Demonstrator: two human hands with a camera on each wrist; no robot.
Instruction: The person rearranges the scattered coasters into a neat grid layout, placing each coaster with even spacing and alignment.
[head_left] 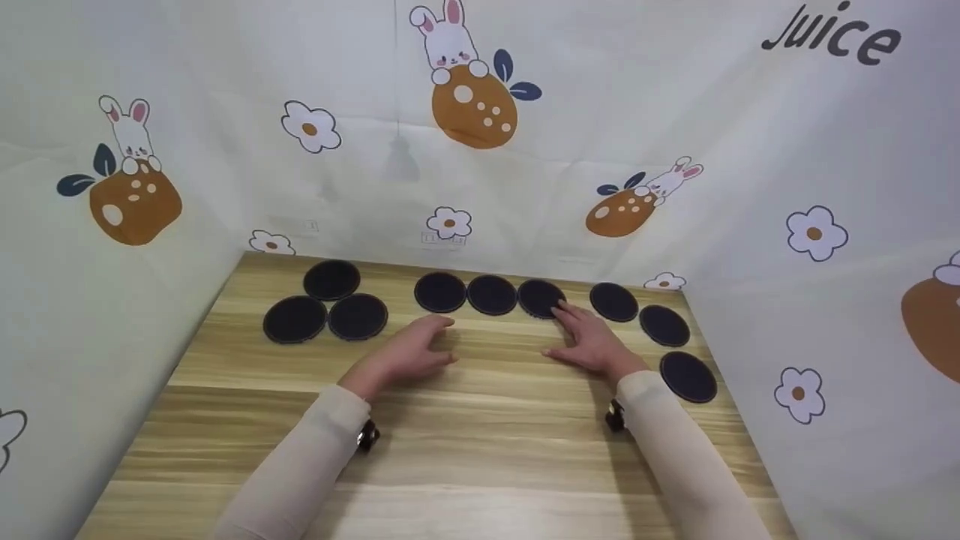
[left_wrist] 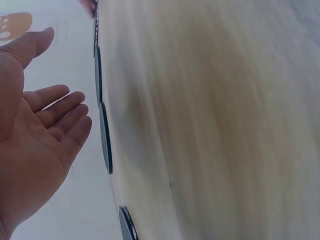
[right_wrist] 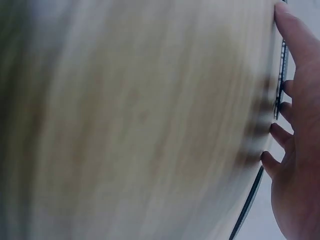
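Observation:
Three round black coasters form a row at the back middle of the table: a left one (head_left: 440,292), a middle one (head_left: 492,295) and a right one (head_left: 540,298). My right hand (head_left: 592,341) has its fingertips at the right coaster's near edge, fingers spread; whether they touch it I cannot tell. My left hand (head_left: 412,349) hovers in front of the row's left end with nothing in it. In the left wrist view that hand (left_wrist: 45,125) shows relaxed fingers and a bare palm. The right wrist view has the right hand (right_wrist: 300,130) with fingers apart.
At the left, three more coasters (head_left: 358,316) lie in a triangle. Another three run in a slanting line down the right side, the nearest coaster (head_left: 688,376) close to the table's right edge. Printed cloth (head_left: 360,180) walls in the wooden table (head_left: 487,450) at the back and sides.

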